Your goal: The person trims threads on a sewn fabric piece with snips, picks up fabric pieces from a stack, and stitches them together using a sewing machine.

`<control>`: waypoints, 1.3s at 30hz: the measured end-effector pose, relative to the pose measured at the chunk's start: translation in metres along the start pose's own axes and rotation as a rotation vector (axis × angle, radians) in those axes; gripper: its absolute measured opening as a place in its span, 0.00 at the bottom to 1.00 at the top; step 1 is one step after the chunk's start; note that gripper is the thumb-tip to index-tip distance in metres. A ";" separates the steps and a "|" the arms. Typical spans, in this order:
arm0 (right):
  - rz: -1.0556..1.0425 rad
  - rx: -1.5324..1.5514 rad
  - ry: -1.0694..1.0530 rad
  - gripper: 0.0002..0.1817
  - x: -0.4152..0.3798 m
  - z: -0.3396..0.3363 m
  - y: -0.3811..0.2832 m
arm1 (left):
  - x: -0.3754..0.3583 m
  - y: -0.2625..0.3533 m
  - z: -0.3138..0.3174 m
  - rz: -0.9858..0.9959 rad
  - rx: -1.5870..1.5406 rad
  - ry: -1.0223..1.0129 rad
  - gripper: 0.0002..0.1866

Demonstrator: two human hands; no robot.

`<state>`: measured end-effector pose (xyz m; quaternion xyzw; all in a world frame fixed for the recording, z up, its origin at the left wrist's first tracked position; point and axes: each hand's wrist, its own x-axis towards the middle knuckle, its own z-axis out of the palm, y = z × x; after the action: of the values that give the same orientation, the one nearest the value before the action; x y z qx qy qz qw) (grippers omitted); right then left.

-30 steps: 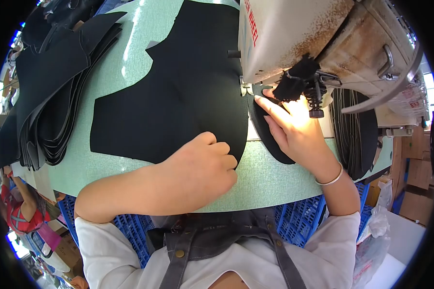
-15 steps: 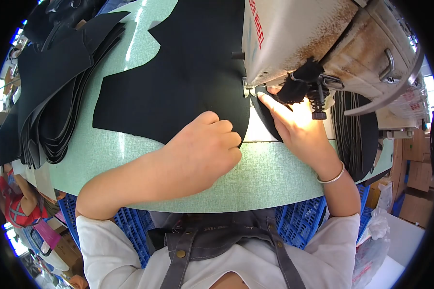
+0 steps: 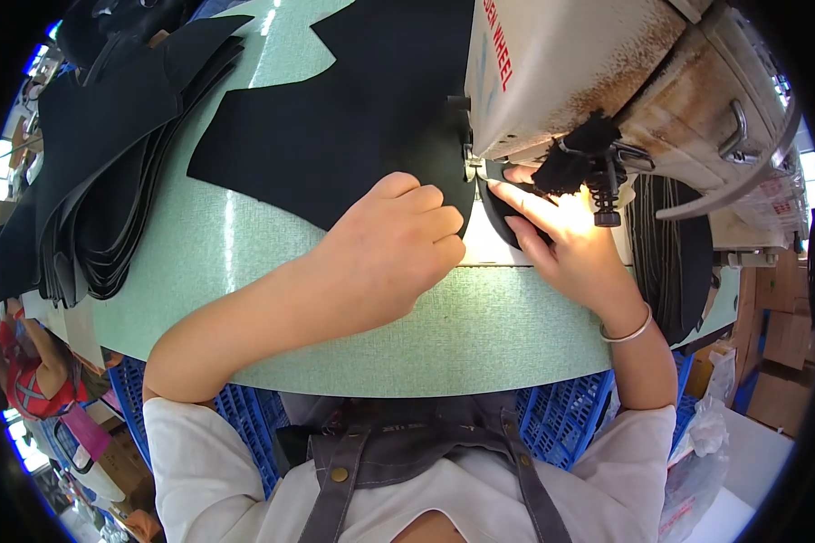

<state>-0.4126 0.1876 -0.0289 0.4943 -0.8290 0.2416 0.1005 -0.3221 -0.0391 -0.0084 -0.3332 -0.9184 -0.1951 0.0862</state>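
Observation:
A large black fabric panel (image 3: 335, 127) lies on the green table, its right edge at the presser foot (image 3: 473, 165) of the sewing machine (image 3: 561, 72). My left hand (image 3: 398, 240) is closed, knuckles up, on the panel's near edge; its fingertips are hidden underneath. To the right of the foot, a small curved black fabric piece (image 3: 498, 215) meets the panel. My right hand (image 3: 570, 231) rests on that piece, index finger stretched toward the foot and thumb spread apart. Part of this hand is hidden behind the machine's spring and black cloth scrap.
Stacked black panels (image 3: 118, 163) lie at the left of the green table (image 3: 335, 353). More stacked black pieces (image 3: 670, 253) sit right of my right hand. Blue plastic crates (image 3: 561, 416) stand below the table edge. A person in red (image 3: 41, 380) is at far left.
The large panel has moved away from me and turned, its left corner swinging upward. My left hand has shifted slightly forward with it. My right thumb has spread away from the index finger.

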 end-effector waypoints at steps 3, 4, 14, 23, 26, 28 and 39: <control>0.042 0.038 -0.021 0.18 0.000 0.000 -0.002 | 0.001 -0.002 0.001 -0.012 0.016 0.020 0.07; 0.043 0.038 -0.021 0.18 0.000 0.000 -0.001 | 0.001 -0.003 0.002 -0.023 0.031 0.025 0.08; 0.103 -0.024 -0.182 0.21 -0.007 0.001 0.007 | 0.006 0.000 0.015 -0.064 0.186 0.159 0.15; 0.080 -0.129 -0.195 0.24 -0.006 0.004 0.011 | 0.008 0.003 0.030 -0.170 0.339 0.248 0.15; 0.067 -0.108 -0.159 0.24 -0.005 0.005 0.014 | 0.010 0.005 0.038 -0.153 0.395 0.273 0.15; 0.050 -0.093 -0.140 0.24 -0.005 0.005 0.014 | 0.012 0.005 0.040 -0.156 0.370 0.259 0.15; 0.001 -0.222 -0.184 0.27 -0.002 -0.005 -0.001 | 0.020 0.000 0.048 -0.116 0.386 0.379 0.06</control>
<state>-0.4111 0.1911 -0.0249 0.4998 -0.8566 0.1020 0.0778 -0.3383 -0.0074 -0.0464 -0.2148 -0.9237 -0.0799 0.3071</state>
